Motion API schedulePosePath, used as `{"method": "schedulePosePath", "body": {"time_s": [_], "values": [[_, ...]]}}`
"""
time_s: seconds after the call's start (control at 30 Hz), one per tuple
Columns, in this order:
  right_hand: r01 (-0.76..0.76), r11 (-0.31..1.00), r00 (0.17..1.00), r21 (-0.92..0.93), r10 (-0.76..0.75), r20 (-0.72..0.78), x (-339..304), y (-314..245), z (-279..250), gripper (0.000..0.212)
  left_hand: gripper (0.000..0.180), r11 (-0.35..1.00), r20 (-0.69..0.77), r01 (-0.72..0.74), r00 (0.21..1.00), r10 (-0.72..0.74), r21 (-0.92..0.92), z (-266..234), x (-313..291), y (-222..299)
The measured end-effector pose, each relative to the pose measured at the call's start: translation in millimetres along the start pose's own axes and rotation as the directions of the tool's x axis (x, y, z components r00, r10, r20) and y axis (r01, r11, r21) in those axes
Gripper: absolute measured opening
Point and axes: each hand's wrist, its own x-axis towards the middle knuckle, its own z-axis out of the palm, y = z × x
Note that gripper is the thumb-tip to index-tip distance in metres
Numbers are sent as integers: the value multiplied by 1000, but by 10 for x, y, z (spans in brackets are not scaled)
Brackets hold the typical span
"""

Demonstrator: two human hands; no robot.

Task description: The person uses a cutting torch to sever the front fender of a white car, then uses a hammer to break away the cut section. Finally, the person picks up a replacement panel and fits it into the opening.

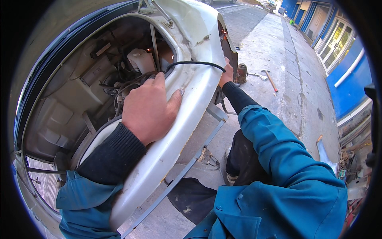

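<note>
My left hand [148, 107] lies on the rim of a white vehicle's front body panel [167, 149]. Its thumb is spread out on the paint, and its fingers reach over the inner edge of the open engine bay [77, 71]. A black cable [195, 62] comes out of the bay close to those fingertips, crosses the panel and ends up at my right hand [227, 75]. That hand is at the panel's outer edge by the front opening. The panel hides most of its fingers, so its hold on the cable cannot be made out.
A whitish plastic reservoir [141, 60] sits in the bay. On the pavement, past my right hand, are a brownish bottle jack [241, 74] and a hammer [271, 81]. A grey metal bar [181, 175] runs below the panel. Scrap parts [356, 167] are piled at the right.
</note>
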Motion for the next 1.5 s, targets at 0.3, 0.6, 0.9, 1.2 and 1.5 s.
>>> {"method": "schedulePosePath", "body": {"time_s": [0.3, 0.6, 0.9, 1.2, 1.5], "values": [[-55, 969, 998, 241, 55, 11, 57, 136, 147, 73, 68, 1000, 14, 5, 1000, -5, -8, -13, -1, 8], [38, 999, 999, 10, -38, 12, 8, -28, 4, 68, 68, 1000, -4, -5, 1000, 5, -7, -3, -3, -2], [21, 999, 1000, 41, -21, 12, 46, -59, -4, 66, 68, 1000, -6, -7, 1000, 7, -13, -12, -7, -1], [12, 1000, 1000, 26, -13, 22, 28, -86, -8, 71, 68, 996, 62, 58, 997, -54, -64, -65, -5, 41], [-13, 1000, 1000, 21, 13, -4, 42, -92, -3, 71, 69, 1000, -10, -10, 1000, 10, -9, -26, 5, 6]]}}
